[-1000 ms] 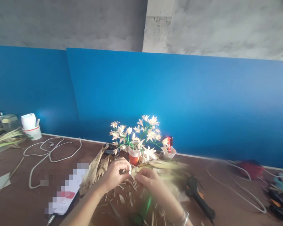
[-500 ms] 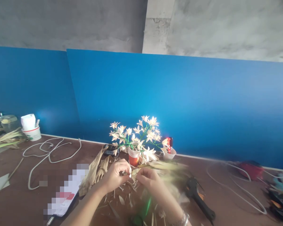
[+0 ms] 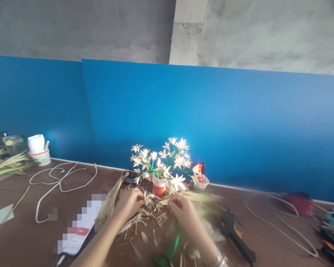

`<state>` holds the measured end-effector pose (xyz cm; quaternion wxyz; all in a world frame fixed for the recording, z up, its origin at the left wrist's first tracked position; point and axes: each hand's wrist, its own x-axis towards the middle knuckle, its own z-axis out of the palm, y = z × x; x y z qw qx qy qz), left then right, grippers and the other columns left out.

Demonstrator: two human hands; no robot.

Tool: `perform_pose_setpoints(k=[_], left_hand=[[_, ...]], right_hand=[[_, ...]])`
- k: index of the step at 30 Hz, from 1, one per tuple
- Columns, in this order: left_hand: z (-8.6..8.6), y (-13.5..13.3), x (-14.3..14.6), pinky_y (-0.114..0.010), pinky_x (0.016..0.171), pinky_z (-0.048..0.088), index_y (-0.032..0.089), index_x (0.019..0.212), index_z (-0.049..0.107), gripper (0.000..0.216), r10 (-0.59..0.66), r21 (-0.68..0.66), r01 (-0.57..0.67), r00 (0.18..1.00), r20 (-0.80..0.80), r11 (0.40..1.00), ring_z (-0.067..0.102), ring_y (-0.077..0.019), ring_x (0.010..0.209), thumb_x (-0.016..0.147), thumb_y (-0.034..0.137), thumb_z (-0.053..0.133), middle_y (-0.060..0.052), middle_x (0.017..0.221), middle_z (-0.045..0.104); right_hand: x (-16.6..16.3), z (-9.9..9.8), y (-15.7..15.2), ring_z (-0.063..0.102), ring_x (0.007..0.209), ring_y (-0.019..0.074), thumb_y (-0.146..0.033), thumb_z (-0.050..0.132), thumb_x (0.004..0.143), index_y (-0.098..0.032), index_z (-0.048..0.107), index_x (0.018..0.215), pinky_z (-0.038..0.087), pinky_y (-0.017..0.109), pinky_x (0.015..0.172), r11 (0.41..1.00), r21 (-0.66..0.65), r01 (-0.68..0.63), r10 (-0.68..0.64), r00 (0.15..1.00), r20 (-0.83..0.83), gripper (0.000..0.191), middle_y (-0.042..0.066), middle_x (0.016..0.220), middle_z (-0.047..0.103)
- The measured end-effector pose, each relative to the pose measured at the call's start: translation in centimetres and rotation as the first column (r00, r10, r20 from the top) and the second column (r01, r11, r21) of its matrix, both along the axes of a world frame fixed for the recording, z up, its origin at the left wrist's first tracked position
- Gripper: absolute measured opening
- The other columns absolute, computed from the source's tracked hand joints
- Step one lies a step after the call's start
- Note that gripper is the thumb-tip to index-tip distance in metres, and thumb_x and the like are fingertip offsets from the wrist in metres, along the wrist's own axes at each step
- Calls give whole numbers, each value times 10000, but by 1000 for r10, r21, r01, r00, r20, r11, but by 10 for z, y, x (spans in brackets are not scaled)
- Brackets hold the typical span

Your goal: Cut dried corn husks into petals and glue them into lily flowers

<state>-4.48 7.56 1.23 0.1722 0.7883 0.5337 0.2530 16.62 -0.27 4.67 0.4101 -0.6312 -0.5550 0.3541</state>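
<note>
My left hand [image 3: 129,205] rests low over a pile of dried husk strips [image 3: 144,218] on the brown table [image 3: 25,237], its fingers curled and pinched on a small pale husk flower [image 3: 148,197]. My right hand [image 3: 182,208] is closed on a long pale husk leaf [image 3: 195,196] that runs off to the right. Just behind both hands an orange cup [image 3: 158,186] holds a bunch of cream husk flowers [image 3: 164,159] on green stems.
A black glue gun [image 3: 235,233] lies right of my right hand. White cables [image 3: 58,180] loop at the left and right [image 3: 281,226]. A white cup [image 3: 39,150] and husk leaves [image 3: 5,165] sit far left; a red object [image 3: 299,203] far right. Papers [image 3: 80,226] lie near left.
Both hands have dropped lower toward the husk pile and moved apart. The left hand has shifted left and down; the right hand now grips the long leaf farther right.
</note>
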Motion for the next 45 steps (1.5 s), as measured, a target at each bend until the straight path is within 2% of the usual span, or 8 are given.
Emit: perform_pose_setpoints(k=[8, 14, 18, 21, 28, 36, 42, 45], left_hand=[[0, -3, 4, -235, 615, 343, 183, 591, 687, 228, 114, -50, -118, 991, -72, 992, 596, -171, 684, 762, 268, 561, -35, 704, 699], [-9, 0, 8, -224, 648, 395, 196, 759, 743, 140, 70, -158, -81, 995, -72, 984, 652, -184, 767, 737, 234, 610, -39, 822, 752], [-9, -1, 7, -201, 678, 425, 217, 863, 741, 185, 16, -220, -29, 998, -57, 975, 675, -162, 803, 742, 196, 602, -10, 866, 762], [-1, -4, 4, -223, 661, 429, 213, 876, 735, 192, 42, -245, -59, 996, -75, 968, 682, -185, 798, 733, 198, 609, -22, 864, 761], [25, -10, -4, -226, 640, 409, 198, 833, 659, 97, 111, -216, -124, 991, -74, 968, 664, -176, 763, 776, 212, 582, -22, 829, 730], [42, -17, -7, -224, 543, 313, 206, 692, 597, 97, 121, -182, -137, 988, -99, 974, 583, -146, 604, 783, 224, 568, 17, 677, 657], [41, -19, -4, -231, 557, 334, 187, 666, 631, 100, 116, -243, -142, 986, -119, 960, 591, -154, 582, 758, 213, 604, 3, 617, 651], [32, -15, -3, -235, 583, 354, 176, 683, 646, 105, 116, -249, -143, 986, -118, 958, 622, -172, 654, 770, 199, 592, -21, 676, 678]], right_hand=[[0, -5, 1, 518, 589, 171, -279, 477, 789, -188, 571, 648, 360, 267, 563, 1000, 20, 5, -10, 968, 251, 192, 13, 596, 580], [-5, -15, -10, 595, 917, 214, -61, 430, 690, -207, 691, 961, 414, 285, 799, 944, -19, -328, 272, 748, 605, 403, 68, 974, 676], [-15, -27, -18, 494, 1143, 258, -98, 468, 695, -230, 594, 1224, 356, 353, 983, 884, -122, -452, 416, 638, 649, 560, 74, 1265, 582], [-23, -32, -21, 444, 1210, 269, -129, 462, 724, -203, 543, 1289, 336, 366, 1013, 873, -135, -468, 436, 626, 647, 576, 80, 1353, 526], [-24, -30, -17, 523, 1077, 242, -114, 456, 680, -205, 647, 1125, 354, 340, 976, 903, -103, -417, 380, 664, 644, 493, 77, 1131, 644], [-28, -50, -10, 445, 1191, 260, -104, 453, 676, -267, 542, 1264, 346, 367, 977, 914, -65, -401, 337, 659, 672, 617, 46, 1373, 496], [-31, -42, -13, 521, 1086, 246, -100, 455, 668, -210, 644, 1090, 379, 336, 914, 919, -76, -387, 339, 675, 656, 475, 65, 1142, 643], [-29, -31, -10, 543, 1035, 258, -97, 458, 684, -191, 674, 999, 371, 347, 892, 953, -81, -292, 264, 666, 698, 393, 88, 1050, 666]])
